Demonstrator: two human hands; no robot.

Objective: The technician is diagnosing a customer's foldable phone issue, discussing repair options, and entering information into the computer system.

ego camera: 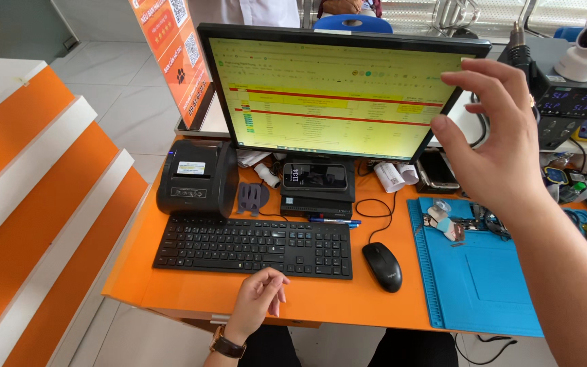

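orange desk [191,289] sitting over pale tiled floor [127,102] | left hand [259,299] loosely curled, resting below black keyboard [253,246], grasping nothing | right hand [494,136] hovering spread, released, beside monitor [334,95]

Two bare forearms, without sleeves, are seen from a head-worn camera. On the wrist of the left hand [259,299], at six o'clock in the frame, a wristwatch [227,345] is worn: a dark brown strap with a gold-toned case edge. No glove is worn on the right hand [494,139], seen at three o'clock, and a thin glint of a ring may be made out at one finger, too small to confirm. Dark trousers are glimpsed at six o'clock.
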